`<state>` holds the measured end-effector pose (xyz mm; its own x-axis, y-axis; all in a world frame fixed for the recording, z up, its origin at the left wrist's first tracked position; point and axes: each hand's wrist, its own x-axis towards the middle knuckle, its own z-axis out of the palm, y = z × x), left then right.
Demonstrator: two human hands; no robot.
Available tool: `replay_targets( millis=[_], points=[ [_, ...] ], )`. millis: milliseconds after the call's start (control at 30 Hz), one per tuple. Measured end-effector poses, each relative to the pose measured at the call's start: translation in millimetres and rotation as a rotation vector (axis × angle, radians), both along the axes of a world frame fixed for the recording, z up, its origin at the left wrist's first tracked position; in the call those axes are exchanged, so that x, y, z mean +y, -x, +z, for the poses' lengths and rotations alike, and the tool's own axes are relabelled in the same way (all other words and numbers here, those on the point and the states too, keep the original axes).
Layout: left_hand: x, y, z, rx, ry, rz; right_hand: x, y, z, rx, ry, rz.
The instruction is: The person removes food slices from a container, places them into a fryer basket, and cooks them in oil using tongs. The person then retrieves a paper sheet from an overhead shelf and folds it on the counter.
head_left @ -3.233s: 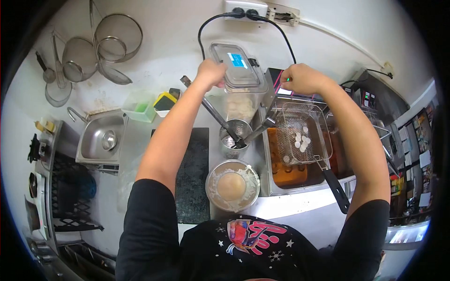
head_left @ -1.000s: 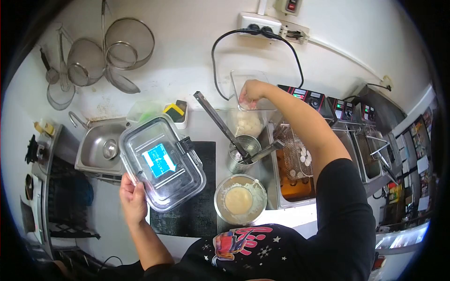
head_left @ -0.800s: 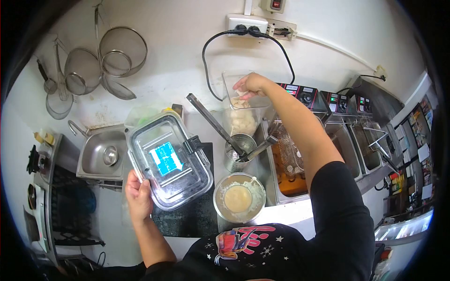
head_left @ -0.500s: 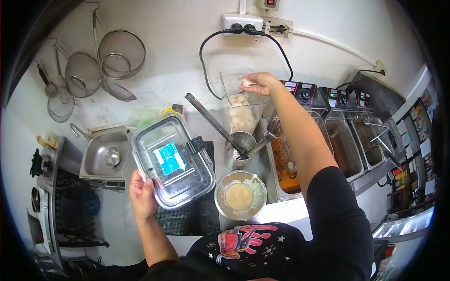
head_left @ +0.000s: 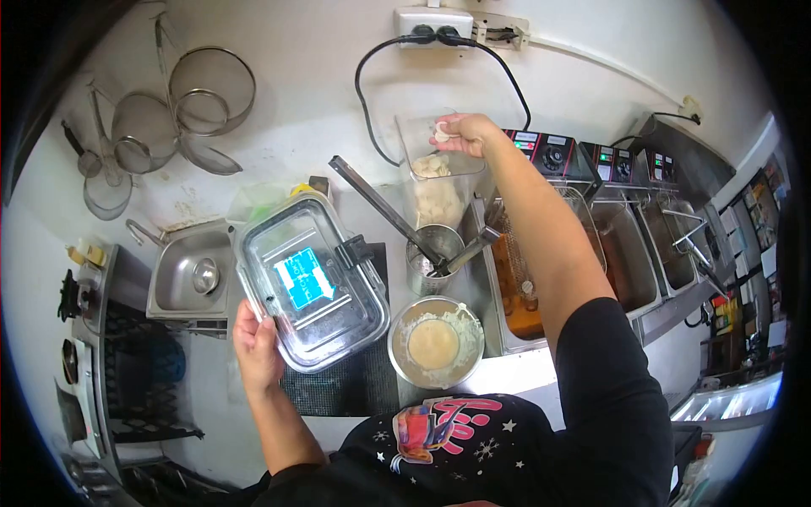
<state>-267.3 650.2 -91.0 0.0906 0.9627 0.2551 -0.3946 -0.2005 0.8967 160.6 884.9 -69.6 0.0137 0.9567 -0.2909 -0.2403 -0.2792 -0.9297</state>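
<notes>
My left hand [head_left: 257,348] grips the lower left edge of a clear plastic lid [head_left: 351,317] with a blue label and a dark clip, holding it tilted above the counter. Over the mouth of a tall clear container [head_left: 470,193], my right hand [head_left: 466,135] pinches a small pale piece [head_left: 443,133] between its fingers. Similar pale pieces [head_left: 436,201] fill the lower part of that container. In front of it stands a metal canister [head_left: 422,277] with tong-like utensils [head_left: 380,203] in it. Nearest my body is a steel bowl [head_left: 404,372] of pale batter [head_left: 433,345].
Deep fryers [head_left: 625,253] with wire baskets and orange-brown oil line the right side. A small steel sink [head_left: 173,279] is at left. Several strainers [head_left: 211,91] hang on the wall. Two black plugs with cables [head_left: 365,110] run from a wall socket [head_left: 433,19].
My right hand has turned slightly and still holds a pale piece over the container. My left hand and the lid stay almost in place. The view has tipped down a little.
</notes>
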Motion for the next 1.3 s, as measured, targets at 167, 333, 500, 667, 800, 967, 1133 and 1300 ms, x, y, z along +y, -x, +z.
replay_targets(
  millis=[167,333,500,667,800,967,1133,1300],
  points=[
    [0.8,18.8,-19.9,0.090,0.055,0.057,-28.8,-30.2,46.9,-0.078,-0.043,0.052],
    [2.6,15.1,-22.4,0.062,0.065,0.033,-112.9,-67.9,118.1,-0.413,-0.104,0.078],
    [9.9,2.3,-19.2,0.025,0.044,-0.020,-190.5,-107.2,127.8,-0.426,-0.074,0.063],
    [15.2,-17.4,-12.1,-0.003,0.025,-0.056,-238.5,-143.7,84.0,-0.305,0.036,-0.042],
    [14.8,-41.4,-7.5,-0.069,0.044,-0.115,-258.6,-156.8,48.6,-0.116,0.081,-0.129],
    [11.3,-68.4,-0.4,-0.066,0.048,-0.130,-270.5,-158.7,33.9,-0.007,0.061,-0.168],
    [1.5,-81.1,4.3,-0.082,0.049,-0.116,-274.1,-168.1,25.4,0.048,0.047,-0.154],
    [-5.0,-78.3,5.8,-0.101,0.040,-0.160,-272.2,-167.2,20.7,0.013,0.066,-0.181]
  ],
)
